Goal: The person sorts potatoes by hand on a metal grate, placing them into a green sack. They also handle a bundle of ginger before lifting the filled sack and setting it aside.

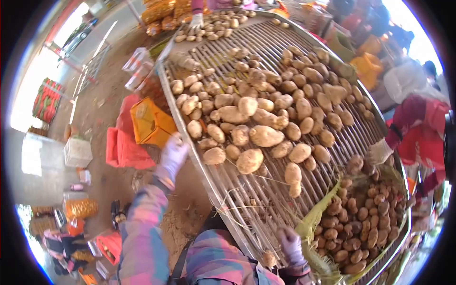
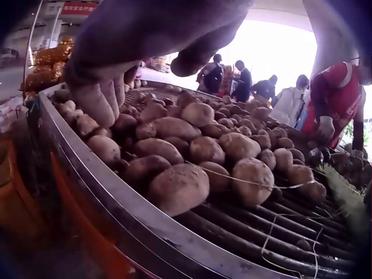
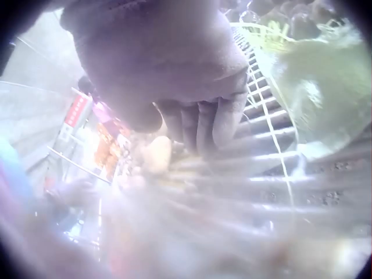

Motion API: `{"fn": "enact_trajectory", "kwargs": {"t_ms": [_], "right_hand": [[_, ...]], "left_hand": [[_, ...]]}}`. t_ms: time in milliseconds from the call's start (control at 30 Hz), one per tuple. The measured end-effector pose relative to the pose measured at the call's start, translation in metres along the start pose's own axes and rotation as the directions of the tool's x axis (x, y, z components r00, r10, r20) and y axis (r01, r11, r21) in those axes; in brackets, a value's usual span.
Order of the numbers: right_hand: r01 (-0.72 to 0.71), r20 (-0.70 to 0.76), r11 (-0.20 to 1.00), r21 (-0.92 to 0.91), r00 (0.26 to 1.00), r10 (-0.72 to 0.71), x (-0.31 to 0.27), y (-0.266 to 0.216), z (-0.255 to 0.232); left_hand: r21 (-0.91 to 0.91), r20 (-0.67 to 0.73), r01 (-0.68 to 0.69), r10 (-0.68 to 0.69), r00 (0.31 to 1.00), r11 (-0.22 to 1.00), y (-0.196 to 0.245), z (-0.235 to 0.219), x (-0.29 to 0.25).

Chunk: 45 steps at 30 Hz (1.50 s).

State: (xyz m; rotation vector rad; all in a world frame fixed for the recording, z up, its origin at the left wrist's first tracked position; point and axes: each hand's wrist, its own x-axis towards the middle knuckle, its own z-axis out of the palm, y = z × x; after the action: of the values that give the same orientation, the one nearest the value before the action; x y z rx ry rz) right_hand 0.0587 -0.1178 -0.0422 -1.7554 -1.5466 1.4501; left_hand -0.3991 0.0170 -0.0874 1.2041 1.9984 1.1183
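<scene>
Many potatoes (image 1: 266, 136) lie spread over a slatted metal sorting table (image 1: 228, 190). My left hand (image 1: 173, 159), in a pale glove, is at the table's left rim beside an orange basket (image 1: 151, 122). In the left wrist view the fingers (image 2: 102, 102) hang loosely near the potatoes at the rim, and nothing shows in the hand. My gloved right hand (image 1: 290, 244) is over the near bars, left of a green mesh sack (image 1: 308, 223). The right wrist view shows its fingers (image 3: 203, 125) bent loosely downward with nothing held; a pale potato (image 3: 157, 154) appears beyond them.
Small potatoes (image 1: 363, 223) fill the sack at the near right. Across the table a person in red (image 1: 422, 128) reaches a gloved hand (image 1: 378, 153) toward the sack's edge. Another gloved hand (image 1: 196, 22) touches potatoes at the far end. Red sacks (image 1: 126, 137) lie left of the table.
</scene>
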Motion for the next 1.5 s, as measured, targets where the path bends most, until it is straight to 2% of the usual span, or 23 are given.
{"fn": "enact_trajectory", "kwargs": {"t_ms": [33, 67, 100, 167, 233, 367, 533, 567, 633, 667, 767, 833, 900, 967, 1033, 1067, 1100, 1133, 1167, 1233, 1300, 1400, 1500], "right_hand": [[0.084, -0.145, 0.996, 0.005, 0.986, -0.082, 0.011, -0.017, -0.004], [0.077, -0.202, 0.994, -0.078, 0.975, -0.092, 0.025, -0.011, -0.011], [0.237, -0.348, 0.963, -0.128, 0.899, -0.267, 0.041, -0.013, -0.015], [0.147, -0.462, 0.973, -0.180, 0.860, -0.216, 0.069, -0.012, -0.025], [0.038, -0.459, 0.993, -0.114, 0.884, -0.086, 0.099, -0.009, -0.030], [0.100, -0.527, 0.976, -0.192, 0.829, -0.189, 0.151, 0.020, -0.009], [0.059, -0.637, 0.982, -0.181, 0.754, -0.163, 0.176, 0.034, 0.009], [0.083, -0.625, 0.990, -0.114, 0.768, -0.136, 0.188, 0.021, 0.019], [0.072, -0.677, 0.944, -0.321, 0.680, -0.282, 0.216, 0.023, 0.047], [0.105, -0.644, 0.975, -0.198, 0.736, -0.210, 0.229, 0.011, 0.055], [0.073, -0.628, 0.991, -0.116, 0.767, -0.130, 0.270, -0.012, 0.084], [0.201, -0.639, 0.978, 0.063, 0.760, -0.115, 0.314, -0.041, 0.103], [0.248, -0.681, 0.957, -0.149, 0.676, -0.282, 0.367, -0.058, 0.129], [0.171, -0.639, 0.965, -0.197, 0.724, -0.259, 0.422, -0.099, 0.139], [0.335, -0.666, 0.920, -0.205, 0.641, -0.382, 0.486, -0.128, 0.159], [0.326, -0.664, 0.896, -0.302, 0.602, -0.443, 0.518, -0.141, 0.174], [0.356, -0.638, 0.860, -0.366, 0.577, -0.510, 0.551, -0.151, 0.183], [0.495, -0.587, 0.819, -0.290, 0.584, -0.561, 0.582, -0.169, 0.184], [0.502, -0.444, 0.819, -0.280, 0.688, -0.574, 0.600, -0.182, 0.181], [0.530, -0.230, 0.836, 0.142, 0.839, -0.493, 0.647, -0.203, 0.172], [0.655, -0.229, 0.744, -0.131, 0.710, -0.666, 0.617, -0.225, 0.135], [0.603, -0.385, 0.752, -0.265, 0.649, -0.656, 0.555, -0.206, 0.120], [0.463, -0.247, 0.776, -0.429, 0.766, -0.594, 0.489, -0.160, 0.136]], "left_hand": [[0.251, -0.030, -0.185, 0.198, 0.980, 0.950, -0.003, 0.029, -0.025], [0.406, 0.089, -0.148, 0.122, 0.989, 0.902, 0.032, 0.046, -0.048], [0.439, 0.170, -0.219, 0.159, 0.973, 0.871, 0.029, 0.065, -0.064], [0.532, 0.245, -0.327, 0.228, 0.942, 0.781, 0.036, 0.098, -0.090], [0.544, 0.246, -0.279, 0.168, 0.955, 0.792, 0.049, 0.120, -0.103], [0.632, 0.303, -0.439, 0.318, 0.899, 0.638, 0.049, 0.153, -0.101], [0.473, 0.591, -0.783, 0.513, 0.622, 0.404, 0.002, 0.180, -0.067], [0.408, 0.545, -0.808, 0.596, 0.589, 0.426, -0.001, 0.187, -0.049], [0.269, 0.613, -0.810, 0.555, 0.562, 0.522, 0.001, 0.184, -0.018], [0.299, 0.622, -0.796, 0.525, 0.581, 0.526, 0.003, 0.177, -0.006], [0.311, 0.773, -0.933, 0.523, 0.359, 0.180, 0.009, 0.176, 0.050], [0.313, 0.726, -0.919, 0.564, 0.393, 0.239, 0.015, 0.179, 0.081], [0.340, 0.773, -0.895, 0.455, 0.441, 0.289, 0.027, 0.179, 0.121], [0.375, 0.750, -0.822, 0.380, 0.541, 0.429, 0.031, 0.175, 0.180], [0.470, 0.744, -0.810, 0.336, 0.577, 0.351, 0.018, 0.162, 0.242], [0.607, 0.739, -0.771, 0.220, 0.637, 0.192, 0.014, 0.160, 0.272], [0.700, 0.685, -0.682, 0.072, 0.725, 0.213, 0.014, 0.158, 0.308], [0.681, 0.655, -0.688, 0.214, 0.725, 0.249, 0.014, 0.145, 0.343], [0.756, 0.606, -0.632, 0.181, 0.775, 0.171, 0.010, 0.137, 0.377], [0.902, 0.323, -0.383, 0.275, 0.906, 0.201, -0.001, 0.117, 0.421], [0.762, 0.063, -0.285, 0.372, 0.926, 0.581, -0.008, 0.097, 0.437], [0.820, 0.082, -0.232, 0.294, 0.952, 0.523, -0.061, 0.060, 0.428], [0.783, -0.136, -0.016, 0.196, 0.971, 0.622, -0.097, 0.027, 0.437]]}}
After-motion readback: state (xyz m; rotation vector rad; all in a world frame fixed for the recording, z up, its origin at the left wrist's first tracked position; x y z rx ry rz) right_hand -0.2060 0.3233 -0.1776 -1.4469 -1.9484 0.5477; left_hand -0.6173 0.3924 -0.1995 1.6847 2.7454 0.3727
